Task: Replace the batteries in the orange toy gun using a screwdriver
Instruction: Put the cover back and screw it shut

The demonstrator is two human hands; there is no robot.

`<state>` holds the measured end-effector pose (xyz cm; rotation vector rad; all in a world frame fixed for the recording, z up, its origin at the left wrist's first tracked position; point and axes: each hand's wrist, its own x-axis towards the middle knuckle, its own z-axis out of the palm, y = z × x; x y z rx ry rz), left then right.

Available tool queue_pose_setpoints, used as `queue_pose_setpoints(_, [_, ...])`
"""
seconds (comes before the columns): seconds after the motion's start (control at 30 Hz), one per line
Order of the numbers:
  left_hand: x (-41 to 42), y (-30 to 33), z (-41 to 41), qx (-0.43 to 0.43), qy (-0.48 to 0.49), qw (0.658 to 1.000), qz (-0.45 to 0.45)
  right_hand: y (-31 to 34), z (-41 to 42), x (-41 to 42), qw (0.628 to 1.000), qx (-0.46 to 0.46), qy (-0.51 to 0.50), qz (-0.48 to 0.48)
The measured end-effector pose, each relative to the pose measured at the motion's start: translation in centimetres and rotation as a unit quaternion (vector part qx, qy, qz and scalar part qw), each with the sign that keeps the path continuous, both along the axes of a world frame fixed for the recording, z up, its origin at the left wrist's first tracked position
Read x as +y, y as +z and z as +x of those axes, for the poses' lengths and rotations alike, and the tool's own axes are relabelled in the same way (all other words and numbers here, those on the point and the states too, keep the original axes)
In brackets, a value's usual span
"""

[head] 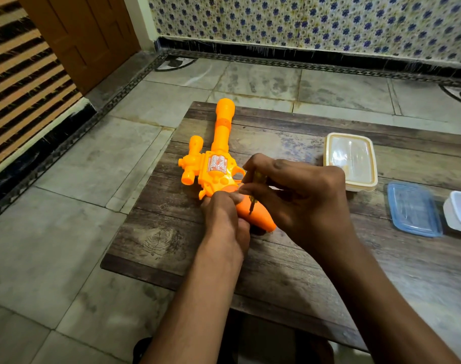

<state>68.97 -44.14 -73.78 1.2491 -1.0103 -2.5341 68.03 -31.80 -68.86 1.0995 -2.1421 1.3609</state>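
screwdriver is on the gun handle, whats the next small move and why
Probably turn the screwdriver in place: its tip sits on the toy gun handle, the right hand pinches its yellow grip, and the left hand steadies the handle on the table.

Orange toy gun (pixel 218 164) lies flat, barrel pointing away; yellow-handled screwdriver (pixel 253 195) tip apparently touches its grip.

So there's this low, worn wooden table (pixel 289 258) sitting on a grey tiled floor (pixel 66 232). On its right side: a clear rectangular plastic box with a cream rim (pixel 351 160), a flat blue plastic lid (pixel 414 208), and a white container (pixel 460 211) cut off at the edge. Blue floral wall tiles (pixel 316 19) behind, brown wooden door (pixel 79 35) in the corner.
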Motion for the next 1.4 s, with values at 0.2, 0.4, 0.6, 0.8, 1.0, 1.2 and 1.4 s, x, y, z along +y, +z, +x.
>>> queue_pose_setpoints(0.2, [0.1,-0.3,0.0,-0.019,-0.014,1.000,-0.007,-0.7,0.3,-0.3,0.998,0.031,-0.062,-0.009])
queue_pose_setpoints(0.4, [0.0,-0.6,-0.1,-0.018,-0.002,1.000,0.015,-0.7,0.4,-0.4,0.993,0.040,-0.114,-0.004])
queue_pose_setpoints(0.6, [-0.1,-0.4,0.3,-0.002,-0.022,0.999,0.029,-1.0,0.7,-0.7,0.992,0.040,-0.119,0.001])
queue_pose_setpoints(0.8, [0.0,-0.2,0.5,0.027,-0.027,0.998,0.045,-0.6,0.7,0.2,0.997,-0.058,0.021,-0.046])
queue_pose_setpoints(1.0, [0.2,-0.3,0.4,0.027,-0.028,0.998,0.043,-0.6,0.2,0.5,0.999,-0.019,0.014,-0.029])
queue_pose_setpoints(1.2, [0.1,-0.7,0.2,0.017,-0.012,0.999,0.035,-1.1,0.0,0.0,0.999,0.011,-0.040,-0.021])
queue_pose_setpoints(1.4, [0.1,-0.5,0.2,0.006,-0.012,1.000,0.023,-1.1,0.5,-0.4,0.995,0.039,-0.096,-0.012])
